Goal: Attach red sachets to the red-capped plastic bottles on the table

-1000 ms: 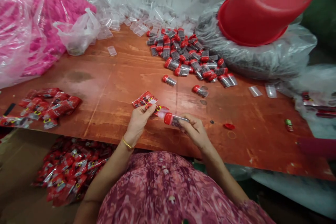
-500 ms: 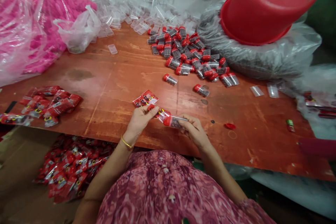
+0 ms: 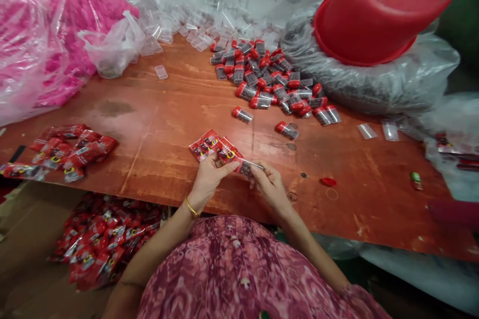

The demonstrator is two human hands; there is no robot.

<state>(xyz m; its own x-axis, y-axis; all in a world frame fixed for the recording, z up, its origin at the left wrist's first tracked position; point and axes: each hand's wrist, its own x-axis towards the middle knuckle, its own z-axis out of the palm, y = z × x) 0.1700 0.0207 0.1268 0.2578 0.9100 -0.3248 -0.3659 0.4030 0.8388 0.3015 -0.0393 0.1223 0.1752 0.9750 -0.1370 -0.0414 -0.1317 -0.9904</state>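
Note:
My left hand [image 3: 210, 179] is closed in a pinch on a red printed plastic bag [image 3: 229, 149]. In my right hand [image 3: 272, 187], closed too, is a small clear container [image 3: 248, 167] with dark contents. The container's left end is in or against the bag's mouth, partly hidden by my left thumb. Beneath and left of the held bag, flat red printed bags [image 3: 203, 142] lie on the table. Two similar red-capped containers, one nearer [image 3: 287, 130] and one farther [image 3: 242, 114], lie beyond my hands.
A heap of red-capped containers [image 3: 262, 77] lies at the back, before clear plastic pieces [image 3: 202, 35]. Filled red packets [image 3: 80, 147] lie at left, more [image 3: 108, 239] below the table edge. A red bucket [image 3: 377, 15] rests upside down on a large plastic sack [image 3: 359, 87].
The container has moved left toward my left hand, and its red cap is now covered by the bag and thumb. My left hand has shifted slightly right, with the bag spread upward.

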